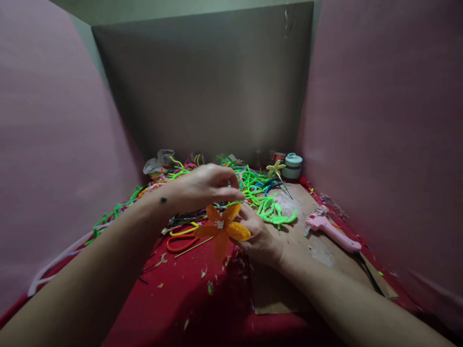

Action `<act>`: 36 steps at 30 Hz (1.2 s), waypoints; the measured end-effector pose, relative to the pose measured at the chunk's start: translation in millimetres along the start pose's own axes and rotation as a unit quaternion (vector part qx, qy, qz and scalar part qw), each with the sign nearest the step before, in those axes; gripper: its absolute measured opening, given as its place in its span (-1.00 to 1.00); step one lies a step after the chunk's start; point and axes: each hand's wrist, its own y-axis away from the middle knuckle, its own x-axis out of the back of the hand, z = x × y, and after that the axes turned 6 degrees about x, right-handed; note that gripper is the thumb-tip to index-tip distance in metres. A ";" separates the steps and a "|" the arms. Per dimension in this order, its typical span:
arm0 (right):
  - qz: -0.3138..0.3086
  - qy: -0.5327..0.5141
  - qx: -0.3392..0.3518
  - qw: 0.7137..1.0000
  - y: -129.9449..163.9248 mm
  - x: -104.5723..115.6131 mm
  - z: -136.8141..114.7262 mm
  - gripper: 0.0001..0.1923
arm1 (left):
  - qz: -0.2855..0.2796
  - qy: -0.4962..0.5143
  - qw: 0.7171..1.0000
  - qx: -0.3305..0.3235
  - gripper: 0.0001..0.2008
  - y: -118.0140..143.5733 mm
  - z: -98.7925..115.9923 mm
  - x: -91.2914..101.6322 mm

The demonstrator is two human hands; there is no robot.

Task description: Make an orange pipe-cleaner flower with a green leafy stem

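An orange flower (238, 231) of fuzzy pipe cleaner, with a small whitish centre, faces me in the middle of the view. Just behind it is my right hand (261, 237), its fingers closed on the flower from the back; the stem is hidden. Above the bloom, my left hand (208, 187) reaches across with thumb and fingers curled together near the right fingertips. What it pinches, if anything, does not show. Scissors (182, 243) with red and yellow handles lie below the left hand, beside a thin yellowish stick (194, 247).
Bright green pipe cleaners (277, 212) heap up behind my hands. A yellow flower (276, 168) on a stem leans near a pale blue-lidded jar (292, 166). On the right, a pink glue gun (336, 234) rests on a cardboard sheet (278, 294). Scraps dot the red cloth (162, 308). Panels stand around.
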 end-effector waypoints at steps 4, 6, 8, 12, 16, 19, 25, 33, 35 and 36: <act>0.092 -0.194 -0.124 0.969 -4.8 -4.7 -9.3 -0.84 | 0.135 0.158 0.977 0.050 -0.85 7.3 -25.5 11.1; 0.135 -0.271 -0.201 0.932 -6.1 -8.1 -9.1 -0.77 | 0.173 0.214 0.957 0.088 -0.88 10.9 -45.4 6.3; 0.170 -0.311 -0.255 0.900 -6.4 -10.0 -5.9 -0.76 | 0.156 0.254 0.946 0.129 -0.89 14.4 -62.1 -5.6; 0.266 -0.386 -0.337 0.816 -6.3 -8.5 2.3 -0.77 | 0.094 0.269 0.953 0.101 -0.83 19.3 -71.5 -40.9; 0.312 -0.436 -0.368 0.759 -7.2 -8.0 7.1 -0.77 | 0.079 0.300 0.948 0.064 -0.80 15.9 -67.9 -75.0; 0.323 -0.441 -0.364 0.754 -8.1 -11.3 7.0 -0.79 | 0.134 0.211 0.968 0.029 -0.82 11.7 -74.5 -93.2; 0.348 -0.456 -0.365 0.733 -10.8 -16.7 -0.5 -0.82 | 0.234 -0.160 0.959 -0.029 -0.85 11.8 -90.1 -110.5; 0.342 -0.426 -0.381 0.746 -5.5 -21.7 2.9 -0.83 | 0.269 -0.353 0.894 -0.066 -0.77 10.3 -96.5 -116.7; 0.330 -0.412 -0.362 0.768 -3.3 -22.1 4.6 -0.82 | 0.268 -0.297 0.915 -0.055 -0.79 11.0 -96.1 -116.5; 0.321 -0.401 -0.351 0.783 -2.4 -21.8 5.1 -0.81 | 0.268 -0.261 0.926 -0.043 -0.79 11.4 -95.1 -116.2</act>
